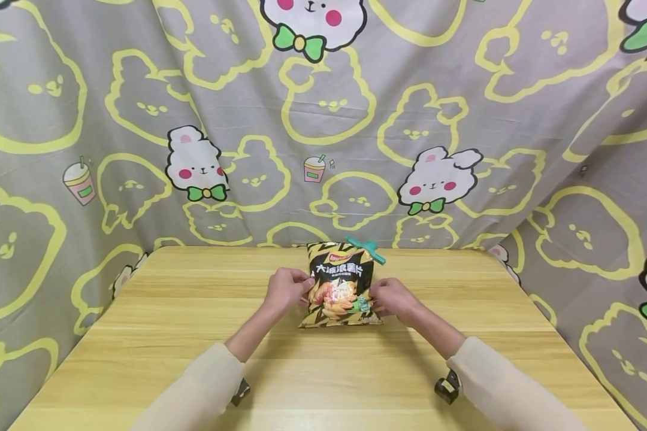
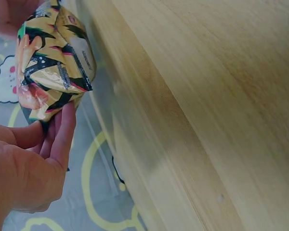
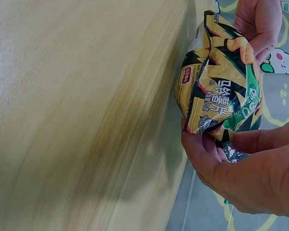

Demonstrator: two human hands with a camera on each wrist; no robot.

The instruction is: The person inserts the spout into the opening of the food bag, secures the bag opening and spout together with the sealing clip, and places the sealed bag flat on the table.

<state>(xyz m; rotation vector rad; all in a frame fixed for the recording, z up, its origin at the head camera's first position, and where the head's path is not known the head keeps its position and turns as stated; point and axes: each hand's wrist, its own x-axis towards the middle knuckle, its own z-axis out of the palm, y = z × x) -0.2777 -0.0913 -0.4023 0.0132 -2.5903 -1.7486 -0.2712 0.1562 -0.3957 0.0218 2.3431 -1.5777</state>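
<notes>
A black-and-yellow bag of potato chips [image 1: 338,268] is held upright over the table, its printed front toward me. My left hand [image 1: 288,291] pinches the bag's left side between thumb and fingers. On the opposite side my right hand [image 1: 395,298] grips the bag's right edge. A teal bag clip [image 1: 369,249] slants across the top right corner of the bag. Seen from the left wrist, the bag [image 2: 55,67] looks puffed, with the thumb in front and fingers behind. The right wrist view shows the crimped bottom seam of the bag [image 3: 221,84] beside the right fingertips.
Beneath the hands spreads a light wooden table [image 1: 313,383]. A grey curtain [image 1: 345,161] with yellow outlines and white cartoon animals hangs behind and along both sides. Small black devices [image 1: 446,388] sit under both wrists, at the sleeve cuffs.
</notes>
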